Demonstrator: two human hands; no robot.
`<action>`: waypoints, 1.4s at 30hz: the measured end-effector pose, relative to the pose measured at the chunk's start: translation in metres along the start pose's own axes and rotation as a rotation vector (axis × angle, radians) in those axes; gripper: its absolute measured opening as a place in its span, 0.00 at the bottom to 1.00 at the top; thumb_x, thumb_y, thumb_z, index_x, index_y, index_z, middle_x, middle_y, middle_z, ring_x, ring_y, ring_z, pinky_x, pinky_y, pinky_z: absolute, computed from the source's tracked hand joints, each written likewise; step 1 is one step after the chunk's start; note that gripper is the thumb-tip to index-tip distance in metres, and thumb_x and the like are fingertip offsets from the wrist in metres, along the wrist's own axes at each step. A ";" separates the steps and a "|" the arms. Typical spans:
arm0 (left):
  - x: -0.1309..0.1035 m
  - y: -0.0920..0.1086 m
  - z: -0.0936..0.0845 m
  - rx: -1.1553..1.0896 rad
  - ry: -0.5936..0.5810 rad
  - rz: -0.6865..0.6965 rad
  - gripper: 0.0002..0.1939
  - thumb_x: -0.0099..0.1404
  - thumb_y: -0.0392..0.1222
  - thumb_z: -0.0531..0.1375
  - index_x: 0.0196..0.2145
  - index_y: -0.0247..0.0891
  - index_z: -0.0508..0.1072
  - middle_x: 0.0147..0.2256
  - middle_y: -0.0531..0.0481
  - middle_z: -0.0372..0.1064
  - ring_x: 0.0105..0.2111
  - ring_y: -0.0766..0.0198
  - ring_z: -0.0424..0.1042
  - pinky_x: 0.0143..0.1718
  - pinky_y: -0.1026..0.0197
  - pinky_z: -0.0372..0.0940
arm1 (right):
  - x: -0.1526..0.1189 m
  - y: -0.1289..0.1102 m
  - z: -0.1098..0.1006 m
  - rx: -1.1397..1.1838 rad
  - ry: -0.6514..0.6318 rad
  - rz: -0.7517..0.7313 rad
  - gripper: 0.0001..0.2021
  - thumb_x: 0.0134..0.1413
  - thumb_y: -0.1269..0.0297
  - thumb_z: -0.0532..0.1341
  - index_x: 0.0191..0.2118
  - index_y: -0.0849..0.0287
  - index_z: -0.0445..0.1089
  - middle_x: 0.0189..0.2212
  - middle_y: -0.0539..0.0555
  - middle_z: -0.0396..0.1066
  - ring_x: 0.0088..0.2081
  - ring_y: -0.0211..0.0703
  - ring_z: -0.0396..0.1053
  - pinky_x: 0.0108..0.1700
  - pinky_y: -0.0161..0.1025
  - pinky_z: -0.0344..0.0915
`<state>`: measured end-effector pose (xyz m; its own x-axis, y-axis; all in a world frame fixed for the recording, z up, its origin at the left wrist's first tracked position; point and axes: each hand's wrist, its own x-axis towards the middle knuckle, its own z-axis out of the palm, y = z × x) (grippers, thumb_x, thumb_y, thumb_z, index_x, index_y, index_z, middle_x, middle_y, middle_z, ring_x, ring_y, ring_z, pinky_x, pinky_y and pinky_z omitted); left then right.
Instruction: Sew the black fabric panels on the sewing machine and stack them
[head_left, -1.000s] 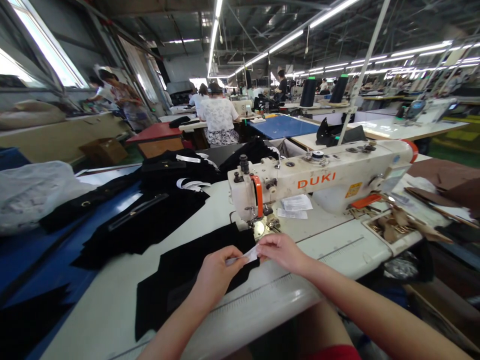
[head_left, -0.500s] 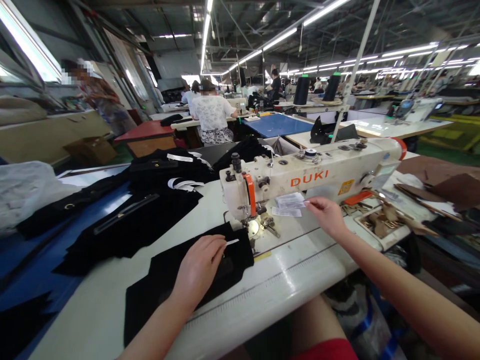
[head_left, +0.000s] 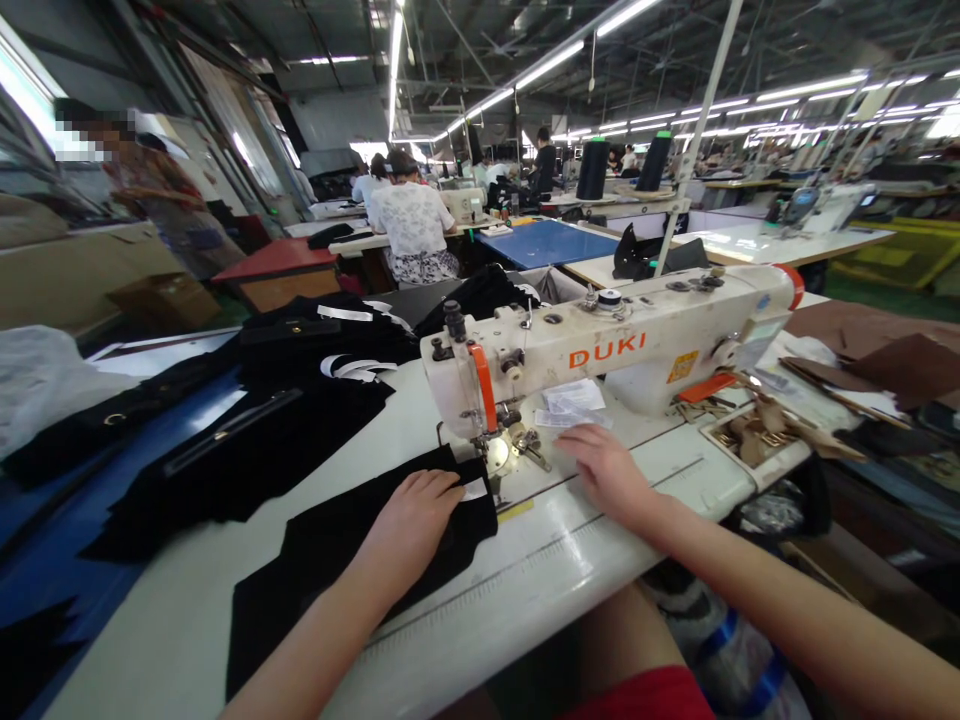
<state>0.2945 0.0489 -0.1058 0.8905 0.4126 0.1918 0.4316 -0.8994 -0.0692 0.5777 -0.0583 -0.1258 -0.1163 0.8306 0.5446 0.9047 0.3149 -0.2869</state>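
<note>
A black fabric panel [head_left: 322,545] lies on the machine bed, its right end close to the needle area. My left hand [head_left: 416,520] rests on this panel with its fingers closed on a small white label [head_left: 475,489], which sticks out flat from the fingertips. Beneath the arm of the sewing machine [head_left: 622,345] lie several white printed labels [head_left: 574,398]. My right hand [head_left: 607,475] hovers just in front of them, fingers stretched out to the left, with nothing visible in them. Its fingertips hide part of the bed beside the metal guide [head_left: 532,448].
Black fabric pieces [head_left: 270,420] with white strips are piled on the left. A tray [head_left: 757,435] of small metal parts sits in the bed at right, near brown material [head_left: 877,350]. Other people work farther back; one person [head_left: 165,200] stands at far left.
My right hand has come away from the printed labels, leftward and toward me. The label at my left fingertips has turned from edge-on to flat over the black panel. The view has shifted slightly.
</note>
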 end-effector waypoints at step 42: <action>0.009 0.021 0.018 -0.026 0.204 0.073 0.15 0.66 0.26 0.47 0.39 0.34 0.73 0.38 0.44 0.73 0.39 0.59 0.73 0.42 0.56 0.72 | 0.020 -0.064 0.040 0.093 -0.244 -0.160 0.10 0.62 0.72 0.55 0.44 0.63 0.73 0.40 0.58 0.74 0.44 0.45 0.67 0.51 0.42 0.63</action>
<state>0.3142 0.0360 -0.1233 0.8705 0.3109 0.3815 0.3610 -0.9302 -0.0658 0.5010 -0.0433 -0.1286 -0.3595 0.8494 0.3864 0.8269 0.4819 -0.2898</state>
